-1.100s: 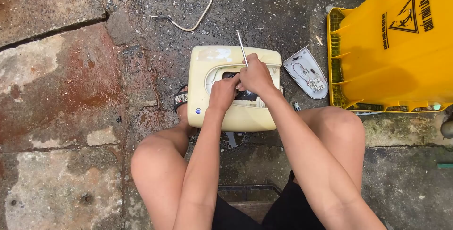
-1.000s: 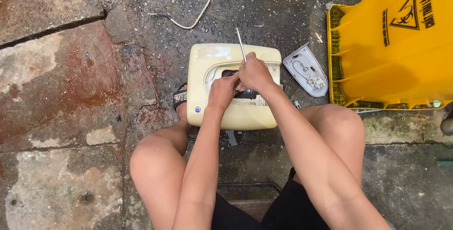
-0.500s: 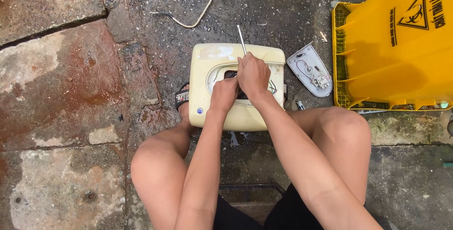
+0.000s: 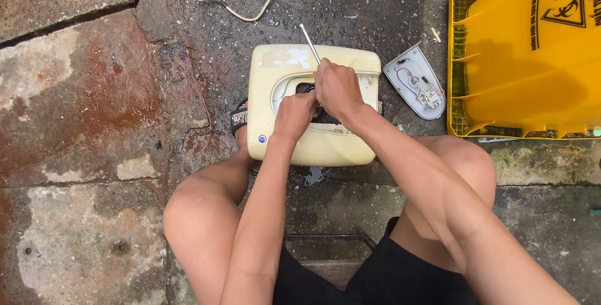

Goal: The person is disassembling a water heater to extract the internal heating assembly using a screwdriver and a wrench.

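Outdoors, person squatting on wet stone floor, knees wide, work set btwn the feet so both arms reach straight down. Cream plastic appliance housing lies flat on the floor just ahead of the knees, open face up; cutout w/ dark innards shows in its upper middle. Right hand fisted around a thin metal rod-like tool, prob. a screwdriver; shaft sticks up and away past the knuckles, tilted toward top-left, working end hidden down in the cutout. Grip here closed tight on the tool, handle buried in the palm — looks like it's held so for downward force. Left hand rests on housing just beside the right, fingers curled at the cutout edge; seems to pin the casing or hold sth small inside, can't tell which, so its grip unclear. Sandalled foot touches the housing's left side, likely bracing it. Grey cover piece w/ small wired parts lies inside-up just right of the housing, apart from it. Yellow plastic bin on its side further right. Pale cord loose on floor above, well apart.
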